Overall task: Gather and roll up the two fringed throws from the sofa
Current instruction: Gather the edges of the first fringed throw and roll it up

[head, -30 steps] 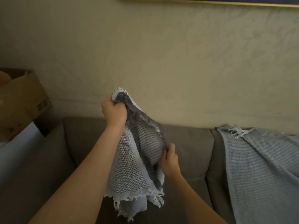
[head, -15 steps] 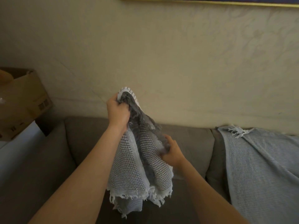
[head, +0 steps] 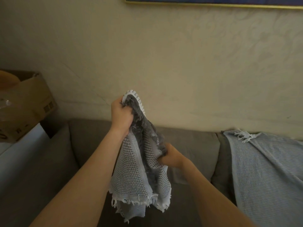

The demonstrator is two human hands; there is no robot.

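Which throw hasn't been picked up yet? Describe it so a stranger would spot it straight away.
Start at the long grey fabric sofa under the cream wall. On its right end, a pale blue ribbed woven throw lies spread over the backrest and seat, with white fringe at its top corner. Unlike the bunched grey waffle-weave throw held up in front, it lies untouched.

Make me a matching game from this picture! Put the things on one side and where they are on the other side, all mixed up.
Things
1. grey throw
2. blue throw
3. cardboard box
4. picture frame

Places
A. at the top, on the wall
B. held up by the left hand and right hand
C. spread over the right side of the sofa
D. far left, beside the sofa

Pairs: 1-B, 2-C, 3-D, 4-A
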